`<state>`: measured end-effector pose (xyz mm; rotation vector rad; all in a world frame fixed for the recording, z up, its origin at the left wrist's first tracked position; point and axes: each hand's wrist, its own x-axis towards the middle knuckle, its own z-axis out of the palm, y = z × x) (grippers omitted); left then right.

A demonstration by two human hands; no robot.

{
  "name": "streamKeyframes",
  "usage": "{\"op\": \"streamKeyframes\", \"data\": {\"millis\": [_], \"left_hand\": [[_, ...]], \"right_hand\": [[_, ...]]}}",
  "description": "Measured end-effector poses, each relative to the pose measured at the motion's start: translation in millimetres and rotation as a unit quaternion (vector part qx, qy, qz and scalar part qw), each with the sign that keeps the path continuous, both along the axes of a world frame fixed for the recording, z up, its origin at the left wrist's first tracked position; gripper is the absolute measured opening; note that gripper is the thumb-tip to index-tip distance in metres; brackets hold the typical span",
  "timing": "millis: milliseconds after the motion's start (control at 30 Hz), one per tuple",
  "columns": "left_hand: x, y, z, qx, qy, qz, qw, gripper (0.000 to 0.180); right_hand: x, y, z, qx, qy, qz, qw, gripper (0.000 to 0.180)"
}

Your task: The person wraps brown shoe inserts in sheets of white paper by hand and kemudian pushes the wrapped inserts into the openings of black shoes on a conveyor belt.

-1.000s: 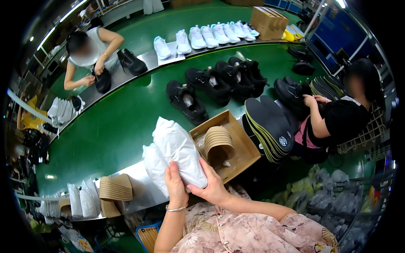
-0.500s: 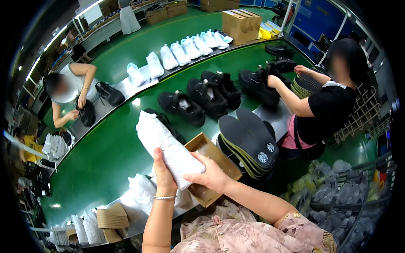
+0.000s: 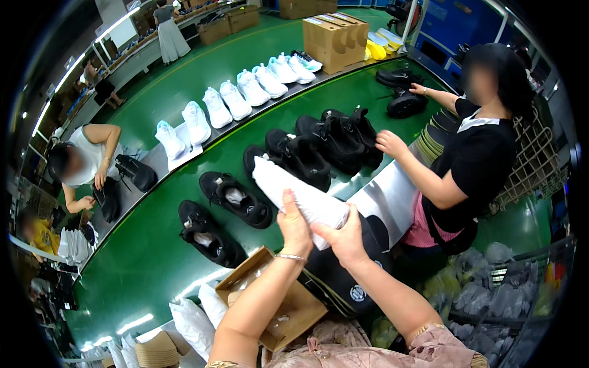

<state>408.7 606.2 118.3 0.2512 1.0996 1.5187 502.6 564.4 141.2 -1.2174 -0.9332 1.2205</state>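
Observation:
Both my hands hold a long white bundle (image 3: 300, 195), smooth and slightly creased like wrapped paper, tilted with its far end up to the left. My left hand (image 3: 296, 230) grips its near left side, thumb on top. My right hand (image 3: 345, 239) closes round the near right end. Beneath and beyond the bundle, several black shoes stand on the green belt; the bundle overlaps part of one shoe (image 3: 253, 158). Two nearer black shoes, one left (image 3: 211, 236) and one beside it (image 3: 236, 199), have pale stuffing inside. What the bundle contains is hidden.
Below my forearms sits an open cardboard box (image 3: 307, 313). A stack of dark insoles (image 3: 334, 279) lies partly behind my right arm. White bundles (image 3: 191, 325) lie at the near edge. A co-worker (image 3: 485, 147) stands right, another (image 3: 89, 156) left. White shoes (image 3: 236, 98) line the far ledge.
My hands have carried the white bundle rightward, over the insole stack. The black shoes sit farther left relative to the box. The right co-worker's near hand has come away from a shoe.

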Motion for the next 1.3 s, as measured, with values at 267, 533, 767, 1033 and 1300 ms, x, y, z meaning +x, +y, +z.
{"op": "streamKeyframes", "data": {"millis": [267,533,767,1033,1300], "left_hand": [[-0.2,108.7,-43.1,0.034,0.394,-0.116,0.911,0.053],[-16.0,209.9,-68.2,0.126,0.767,-0.195,0.599,0.065],[-39.1,241.1,-89.9,0.094,0.680,-0.220,0.694,0.022],[-48.0,231.3,-88.6,0.105,0.674,-0.213,0.700,0.018],[-45.9,227.6,-88.7,0.125,0.639,-0.219,0.727,0.018]], "right_hand": [[82.2,80.0,11.4,0.059,-0.437,-0.053,0.896,0.058],[48.6,155.3,-7.0,0.092,-0.664,0.134,0.730,0.040],[-9.3,207.3,-106.1,0.139,-0.617,0.071,0.771,0.041],[-24.4,231.4,-117.3,0.031,-0.651,0.165,0.741,0.044],[-33.7,252.5,-147.4,0.058,-0.606,0.170,0.775,0.021]]}}
